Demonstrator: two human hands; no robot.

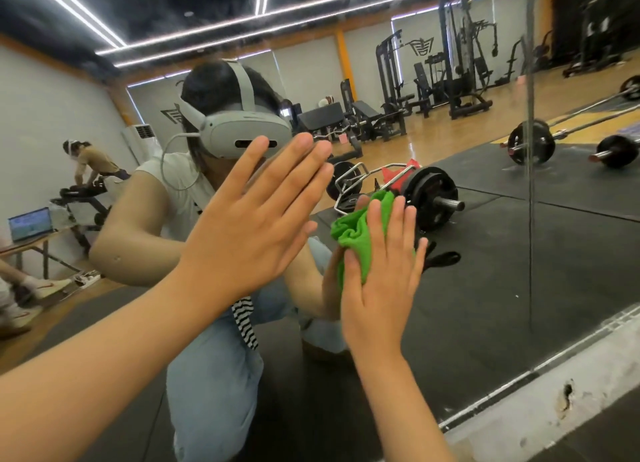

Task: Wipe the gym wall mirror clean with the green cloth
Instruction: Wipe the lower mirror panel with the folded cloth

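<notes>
Closest to the camera, the left forearm runs up from the lower left corner to the left hand (249,226), which is held flat toward the mirror (519,254). Its fingers are straight and close together and hold nothing, and the fingertips seem to meet the glass. Just to its right, the right hand (377,288) presses the green cloth (353,226) against the mirror with straight, slightly spread fingers (398,219), not curled round it. The cloth lies under the palm and fingers. Its bunched folds spill out to the left of the index finger and above the thumb, and a tip of it peeks out past the fingertips. Reflected in the glass are a person wearing a white headset (249,129) and a loaded barbell (433,198) on black floor mats.
</notes>
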